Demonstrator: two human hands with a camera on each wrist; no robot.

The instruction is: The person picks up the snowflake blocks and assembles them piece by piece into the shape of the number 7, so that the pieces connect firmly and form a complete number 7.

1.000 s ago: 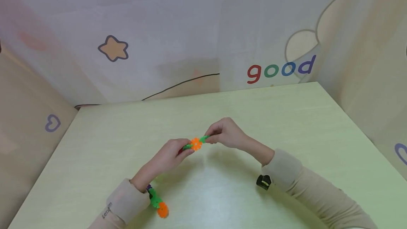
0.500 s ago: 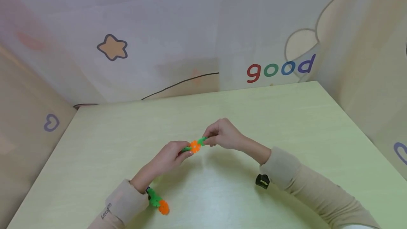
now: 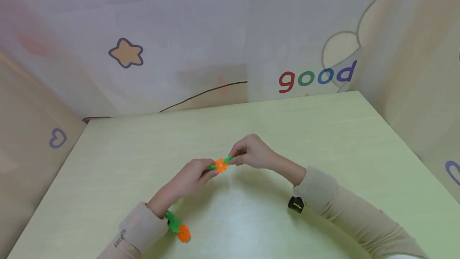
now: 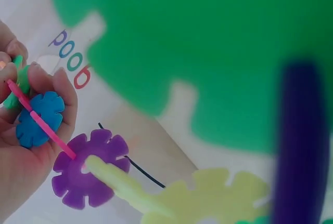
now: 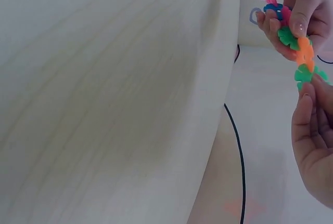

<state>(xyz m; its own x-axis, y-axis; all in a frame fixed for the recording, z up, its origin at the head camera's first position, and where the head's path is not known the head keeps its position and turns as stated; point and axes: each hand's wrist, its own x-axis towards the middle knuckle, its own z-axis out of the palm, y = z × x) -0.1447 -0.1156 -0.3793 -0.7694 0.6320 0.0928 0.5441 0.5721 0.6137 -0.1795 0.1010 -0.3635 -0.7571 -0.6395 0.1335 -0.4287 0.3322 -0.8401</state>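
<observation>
A chain of interlocking snowflake discs hangs from my left hand [image 3: 190, 176], whose thumb and fingers grip it near one end in the head view. An orange disc [image 3: 221, 165] stands out beyond those fingertips. Joined to its right is a green disc [image 5: 304, 73], pinched between thumb and fingers of my right hand [image 3: 256, 152]. In the left wrist view, a blue disc [image 4: 47, 115], pink disc [image 4: 49, 130], purple disc [image 4: 86, 169] and pale yellow disc [image 4: 208, 198] follow along the chain. A large blurred green disc [image 4: 182, 52] is close to that camera.
Below the left sleeve [image 3: 141, 227], another green disc [image 3: 173, 222] and orange disc [image 3: 184, 234] show over the pale table [image 3: 251, 219]. A small black item [image 3: 296, 204] is beside the right cuff. A printed curtain [image 3: 201, 31] closes off the back.
The right hand has shifted slightly left, and the green disc it pinches has turned and sits closer against the orange one. The left hand keeps its grip. The lower discs sway a little.
</observation>
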